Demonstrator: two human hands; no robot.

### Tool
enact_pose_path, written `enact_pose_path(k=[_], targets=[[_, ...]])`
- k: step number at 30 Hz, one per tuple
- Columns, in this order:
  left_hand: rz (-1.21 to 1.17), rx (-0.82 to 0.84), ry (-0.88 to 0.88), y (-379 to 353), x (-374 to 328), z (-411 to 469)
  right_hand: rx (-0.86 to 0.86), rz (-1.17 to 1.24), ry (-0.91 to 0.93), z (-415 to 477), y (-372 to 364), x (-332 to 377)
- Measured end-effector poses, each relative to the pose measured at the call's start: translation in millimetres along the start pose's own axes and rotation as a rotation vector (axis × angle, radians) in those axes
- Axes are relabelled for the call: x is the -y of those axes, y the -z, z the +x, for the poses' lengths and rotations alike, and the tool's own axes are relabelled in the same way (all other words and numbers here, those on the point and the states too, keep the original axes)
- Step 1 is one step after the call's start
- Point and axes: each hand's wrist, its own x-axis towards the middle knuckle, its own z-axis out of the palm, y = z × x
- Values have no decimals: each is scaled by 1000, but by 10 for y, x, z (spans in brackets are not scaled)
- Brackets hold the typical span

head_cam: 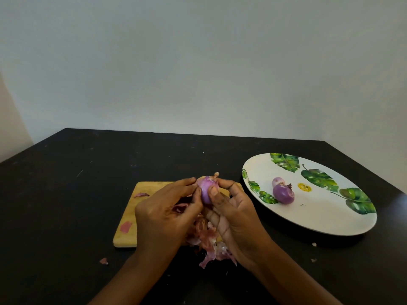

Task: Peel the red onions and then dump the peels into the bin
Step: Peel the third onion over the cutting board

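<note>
Pale wall behind, black tabletop (66, 194) below, and on it a rectangular light wooden chopping board (127, 216). Above the board's far edge we hold a partly peeled purple-red onion (206, 190). Our left hand (163, 219) pinches its left side with the fingertips, and our right hand (237, 219) pinches the right side between thumb and forefinger. Pink papery peels (209, 245) heap at the board's near edge. Right of the board, a white leaf-patterned round plate (319, 216) carries two peeled onions (283, 193).

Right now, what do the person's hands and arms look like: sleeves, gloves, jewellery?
The left hand and right hand are bare: no gloves, rings or watch visible. Both forearms are uncovered to the frame's edge; no sleeves show.
</note>
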Motion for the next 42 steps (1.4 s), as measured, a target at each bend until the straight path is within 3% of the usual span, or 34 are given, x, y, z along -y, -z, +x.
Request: enact_pose_path(k=[7,14,20,25,29,36,42], targets=[[50,13,22,4,28,17,-23,-151,24,-6,19,-18],[-134,-29,174,11,-39,50,-27,52,-15,0,-22,8],[82,80,6,22,16,46,-42,12,8,-6,-7,11],[191,93,-41,16,41,28,-56,-191,102,-4,46,-21],[184,77,-38,27,42,39,-45,-313,143,-14,44,-15],[23,36,57,36,-51,85,29,-206,94,-15,41,25],[-30,41,80,19,-66,71,-7,-242,132,17,80,37]])
